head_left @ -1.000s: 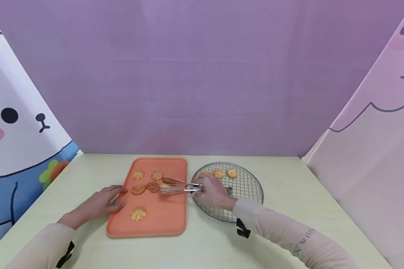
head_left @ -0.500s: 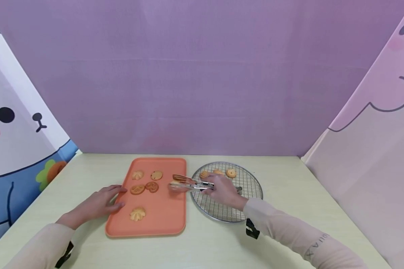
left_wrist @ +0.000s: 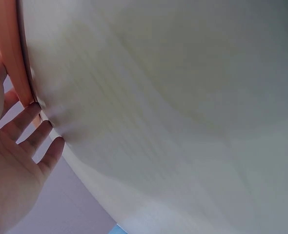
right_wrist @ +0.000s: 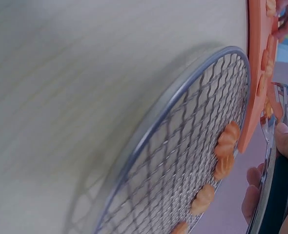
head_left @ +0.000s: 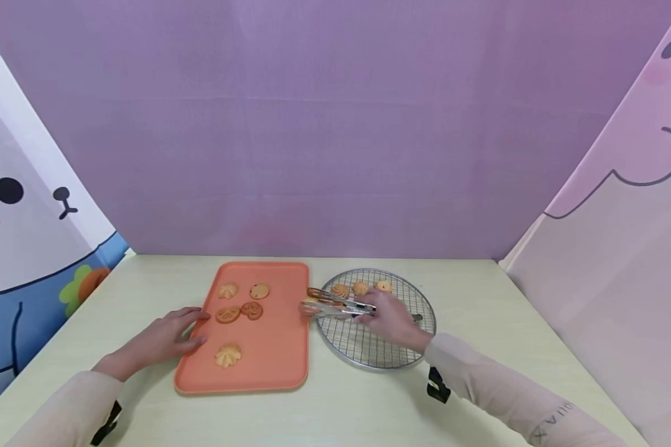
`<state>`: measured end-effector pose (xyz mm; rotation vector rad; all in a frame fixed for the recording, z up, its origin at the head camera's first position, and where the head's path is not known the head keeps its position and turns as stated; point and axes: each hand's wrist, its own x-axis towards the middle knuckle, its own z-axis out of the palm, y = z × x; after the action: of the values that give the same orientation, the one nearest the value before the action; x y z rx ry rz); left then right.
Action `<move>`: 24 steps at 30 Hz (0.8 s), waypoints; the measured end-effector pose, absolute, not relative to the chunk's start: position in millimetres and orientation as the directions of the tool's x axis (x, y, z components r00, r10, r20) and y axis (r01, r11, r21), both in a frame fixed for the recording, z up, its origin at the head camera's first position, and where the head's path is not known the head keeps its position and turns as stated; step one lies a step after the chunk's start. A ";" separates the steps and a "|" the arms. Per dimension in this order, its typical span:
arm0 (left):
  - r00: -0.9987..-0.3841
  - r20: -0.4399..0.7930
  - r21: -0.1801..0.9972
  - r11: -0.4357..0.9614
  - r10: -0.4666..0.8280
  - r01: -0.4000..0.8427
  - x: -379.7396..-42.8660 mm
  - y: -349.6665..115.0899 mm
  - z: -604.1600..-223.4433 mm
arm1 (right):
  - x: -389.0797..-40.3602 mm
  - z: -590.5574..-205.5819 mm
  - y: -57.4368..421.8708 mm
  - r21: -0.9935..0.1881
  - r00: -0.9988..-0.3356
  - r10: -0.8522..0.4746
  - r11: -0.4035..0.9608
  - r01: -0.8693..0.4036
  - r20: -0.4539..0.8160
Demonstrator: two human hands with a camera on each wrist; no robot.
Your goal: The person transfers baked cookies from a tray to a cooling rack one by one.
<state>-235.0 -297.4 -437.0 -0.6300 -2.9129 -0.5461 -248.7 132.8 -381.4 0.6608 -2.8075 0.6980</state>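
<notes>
My right hand (head_left: pixel 394 320) grips a pair of metal tongs (head_left: pixel 349 305) over the left part of the round wire rack (head_left: pixel 363 357). Between the tong tips, above the tray's right edge, sits a pale cookie (right_wrist: pixel 267 108), mostly hidden by them in the head view. My left hand (head_left: pixel 156 341) rests at the left rim of the orange tray (head_left: pixel 268 372), its fingers spread in the left wrist view. On the tray lie a chip-dotted round cookie (head_left: pixel 260 291), two brown cookies (head_left: pixel 228 315) side by side, and two pale fluted cookies (head_left: pixel 228 356).
Golden cookies (head_left: pixel 340 290) stand in a row along the rack's far side. Tray and rack are close together on a pale wooden table (head_left: pixel 481 298). A purple backdrop (head_left: pixel 335 124) rises behind the table, with cartoon-printed panels (head_left: pixel 39 205) at both sides.
My right hand and the tongs have moved right, from over the tray's middle to its right edge and the rack, taking the pale cookie along. My left hand stays at the tray rim.
</notes>
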 end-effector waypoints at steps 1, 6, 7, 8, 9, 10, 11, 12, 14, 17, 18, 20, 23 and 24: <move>-0.906 0.184 0.318 0.849 0.382 0.423 -234.9 -297.5 -437.1 | -248.4 -381.5 134.9 -0.405 -0.892 -0.368 0.797 -0.449 0.264; -0.909 0.183 0.319 0.851 0.376 0.416 -234.5 -297.1 -437.4 | -247.5 -382.4 145.6 -0.398 -0.905 -0.331 0.817 -0.416 0.267; -0.907 0.185 0.318 0.850 0.379 0.420 -234.5 -297.1 -437.1 | -247.4 -382.8 147.9 -0.396 -0.904 -0.328 0.818 -0.417 0.274; -0.910 0.181 0.322 0.852 0.372 0.413 -234.2 -296.8 -436.9 | -247.2 -382.8 150.2 -0.398 -0.904 -0.326 0.818 -0.416 0.276; -0.909 0.182 0.321 0.851 0.374 0.415 -234.3 -296.8 -436.7 | -247.3 -383.4 152.8 -0.397 -0.902 -0.327 0.816 -0.420 0.282; -0.911 0.182 0.323 0.852 0.371 0.412 -234.3 -296.7 -436.6 | -247.2 -383.7 155.3 -0.398 -0.902 -0.327 0.816 -0.420 0.281; -0.911 0.179 0.324 0.852 0.372 0.412 -234.1 -296.6 -436.3 | -246.7 -383.7 157.9 -0.406 -0.904 -0.324 0.813 -0.417 0.279; -0.912 0.176 0.326 0.852 0.371 0.410 -234.1 -296.6 -436.1 | -246.9 -384.5 160.6 -0.396 -0.900 -0.325 0.815 -0.422 0.289; -0.913 0.170 0.326 0.854 0.370 0.407 -234.5 -297.1 -436.2 | -246.8 -385.3 166.1 -0.397 -0.899 -0.329 0.813 -0.426 0.290; -0.916 0.160 0.328 0.855 0.368 0.401 -235.0 -298.1 -436.4 | -245.5 -385.3 174.4 -0.399 -0.901 -0.320 0.816 -0.419 0.291; -0.916 0.160 0.328 0.856 0.367 0.400 -235.1 -298.4 -436.5 | -245.5 -385.3 177.3 -0.399 -0.901 -0.319 0.816 -0.418 0.294; -0.917 0.159 0.330 0.856 0.365 0.398 -235.1 -298.8 -436.7 | -244.3 -384.2 182.8 -0.412 -0.908 -0.307 0.816 -0.405 0.285; -0.917 0.160 0.332 0.855 0.365 0.398 -234.7 -298.5 -436.7 | -243.4 -383.2 190.7 -0.417 -0.913 -0.293 0.819 -0.393 0.285; -0.917 0.160 0.332 0.855 0.366 0.399 -234.6 -298.5 -436.7 | -243.4 -383.3 193.3 -0.417 -0.913 -0.287 0.821 -0.390 0.289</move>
<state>-234.6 -298.5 -436.7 -0.6066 -2.9373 -0.5560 -243.4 193.3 -383.3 0.5258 -2.7906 0.7074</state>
